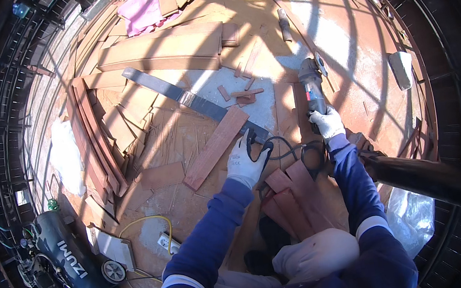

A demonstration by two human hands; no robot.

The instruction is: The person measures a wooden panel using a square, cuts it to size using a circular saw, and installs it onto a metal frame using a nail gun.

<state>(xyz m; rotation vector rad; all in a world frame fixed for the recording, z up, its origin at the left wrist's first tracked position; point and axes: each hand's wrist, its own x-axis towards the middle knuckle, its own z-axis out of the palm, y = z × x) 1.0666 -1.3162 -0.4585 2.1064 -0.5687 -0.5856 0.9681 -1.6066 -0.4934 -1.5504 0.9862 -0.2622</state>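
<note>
My left hand [247, 159], in a white glove with dark fingertips, is at the dark straight bar [211, 106], beside a reddish wood plank [212, 155] lying across it. Its thumb and forefinger are curved apart. My right hand [327, 123], also gloved, grips the angle grinder [312, 89], whose head points away from me. A black cable [292, 153] loops between my hands. Several short reddish boards [300, 198] lie by my knee, and small offcuts [245, 99] lie beyond the bar.
Stacked boards [156, 52] and leaning planks [99, 148] cover the left and back, with pink cloth [139, 8]. An air compressor [63, 259] with yellow hose stands at lower left. A dark post [424, 175] and clear plastic [409, 217] are at right, inside dark railings.
</note>
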